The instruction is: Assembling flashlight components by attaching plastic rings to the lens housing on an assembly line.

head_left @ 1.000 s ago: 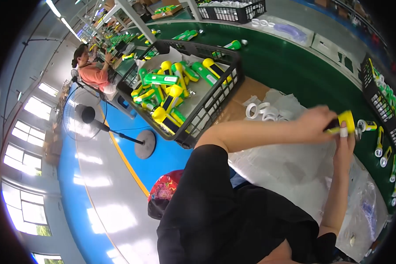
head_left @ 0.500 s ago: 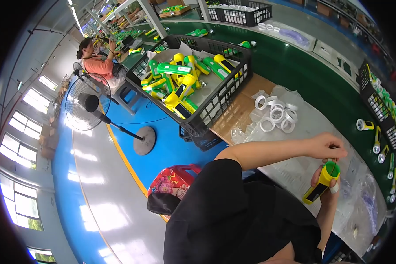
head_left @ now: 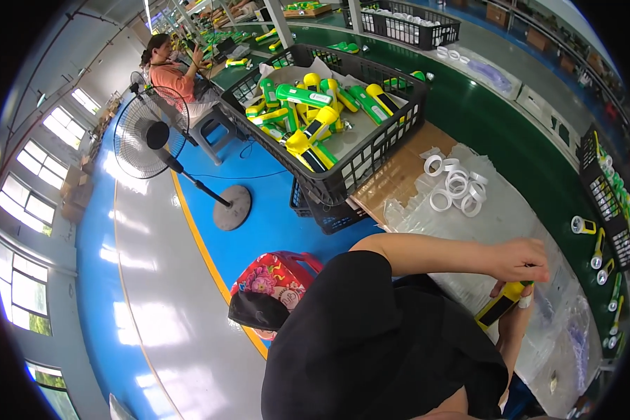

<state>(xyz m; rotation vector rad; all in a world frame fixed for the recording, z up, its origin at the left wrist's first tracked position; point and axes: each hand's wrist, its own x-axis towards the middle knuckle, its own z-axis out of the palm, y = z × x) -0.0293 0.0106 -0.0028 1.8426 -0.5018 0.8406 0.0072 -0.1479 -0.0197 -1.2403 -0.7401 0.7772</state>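
Note:
In my right hand (head_left: pixel 517 315) is a yellow flashlight (head_left: pixel 495 309) with a dark panel on its side, tilted over the work table. My fingers wrap round its body, and a white wrap shows on one of them. My left hand (head_left: pixel 522 260) sits at the flashlight's upper end with its fingers pinched together. They cover most of the flashlight's mouth; a small dark bit shows at the fingertips, too little to name. White rings (head_left: pixel 457 185) lie in a loose heap on the plastic-covered table (head_left: pixel 416 218), beyond my left forearm.
A black crate (head_left: pixel 343 183) of green and yellow flashlights stands at the table's far left. Several flashlights (head_left: pixel 598 250) lie along the green belt (head_left: pixel 483 133), beside another crate (head_left: pixel 604 203). A standing fan (head_left: pixel 154 133), a red flowered bag (head_left: pixel 264 280) and a seated co-worker (head_left: pixel 175 80) are left.
My left hand has come down onto the flashlight's mouth, where a thin strand ran from its fingers into the green opening before. The view has shifted slightly.

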